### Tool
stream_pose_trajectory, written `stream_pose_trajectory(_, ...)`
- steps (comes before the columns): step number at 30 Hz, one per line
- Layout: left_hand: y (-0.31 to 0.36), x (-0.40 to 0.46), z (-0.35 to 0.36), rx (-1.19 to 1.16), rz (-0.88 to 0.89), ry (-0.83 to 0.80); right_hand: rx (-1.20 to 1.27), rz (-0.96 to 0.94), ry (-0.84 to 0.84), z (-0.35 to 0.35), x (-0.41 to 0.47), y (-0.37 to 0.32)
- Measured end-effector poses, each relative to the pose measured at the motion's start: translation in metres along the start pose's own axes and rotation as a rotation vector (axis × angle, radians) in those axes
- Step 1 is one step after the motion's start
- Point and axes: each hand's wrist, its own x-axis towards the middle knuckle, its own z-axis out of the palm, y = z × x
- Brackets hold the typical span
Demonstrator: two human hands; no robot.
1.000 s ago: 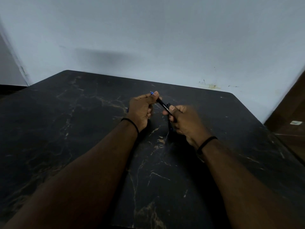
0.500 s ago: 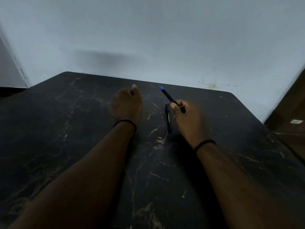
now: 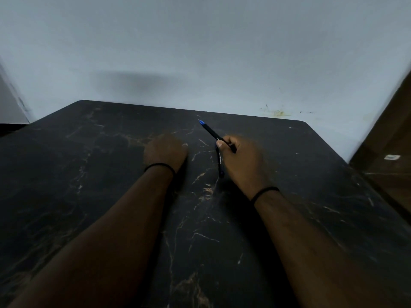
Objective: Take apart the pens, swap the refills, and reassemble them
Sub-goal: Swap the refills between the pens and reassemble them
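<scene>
My right hand (image 3: 241, 161) grips a black pen with a blue tip (image 3: 210, 130), which points up and to the left over the table. A second black pen (image 3: 219, 162) lies on the dark marble table (image 3: 111, 196) just left of my right hand, its length running toward me. My left hand (image 3: 165, 152) rests on the table to the left of both pens, fingers curled downward. What is under those fingers is hidden, and the hand is blurred.
The table ends at a pale wall (image 3: 200, 52) behind. A brown wooden surface (image 3: 391, 152) stands past the table's right edge. Black bands sit on both wrists.
Both hands held one pen together a second ago. My left hand let go and moved left down to the table. My right hand kept the blue-tipped pen.
</scene>
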Motion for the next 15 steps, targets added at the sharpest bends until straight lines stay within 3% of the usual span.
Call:
stream_pose_trajectory(2, 0.002, 0.003, 0.004, -0.12, 0.02, 0.0, 0.002, -0.009, 0.008, 0.002, 0.0, 0.002)
stream_pose_trajectory(5, 0.003, 0.006, 0.009, -0.528, 0.026, 0.061, 0.017, -0.026, 0.008, 0.006, 0.001, 0.005)
stream_pose_trajectory(9, 0.001, 0.01, 0.005, -1.18, -0.209, 0.104, 0.044, -0.036, -0.059, 0.01, 0.002, 0.008)
stream_pose_trajectory(15, -0.003, 0.013, 0.002, -1.441, -0.29, 0.046, 0.027, -0.085, -0.137, 0.009, 0.0, 0.004)
